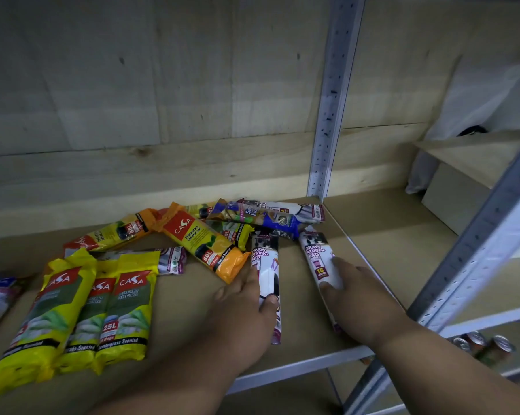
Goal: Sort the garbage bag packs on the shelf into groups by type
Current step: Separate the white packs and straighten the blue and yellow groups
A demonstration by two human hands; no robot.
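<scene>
Left hand (240,313) gripping one white drawstring pack (266,274). Right hand (357,292) clasping another drawstring pack (320,259) just beside. Yellow packs (82,310) grouped left.

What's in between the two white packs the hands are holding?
Nothing: in the head view, only bare shelf shows between the left white pack and the right white pack.

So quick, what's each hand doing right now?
Left hand: gripping a white drawstring bag pack, thumb curled round it.
Right hand: fingers lying on another white drawstring pack; a real grip cannot be told.
</scene>
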